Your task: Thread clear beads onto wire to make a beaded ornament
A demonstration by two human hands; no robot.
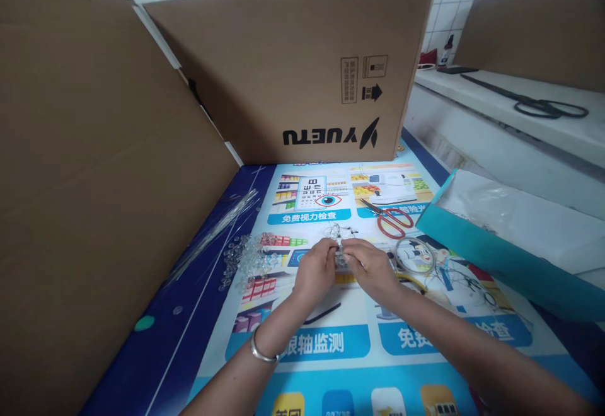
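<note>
Left hand [316, 272] and right hand [374, 272] are both found pinched on a clear beaded piece [341, 260] (long axis indiscernible) directly between them.

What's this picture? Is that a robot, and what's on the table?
No robot here, just a person's two bare hands. There is one picture, taken by a camera worn on the person's head, so the arms reach in from the bottom. The left hand and right hand meet in the middle, pinching a small thing, partly covered, so I can't tell what it is. On the printed cover lie clear beads and thin strands to the left, and red-handled scissors beyond the right hand. A blue-green box is at the right, and cardboard stands behind.
</note>
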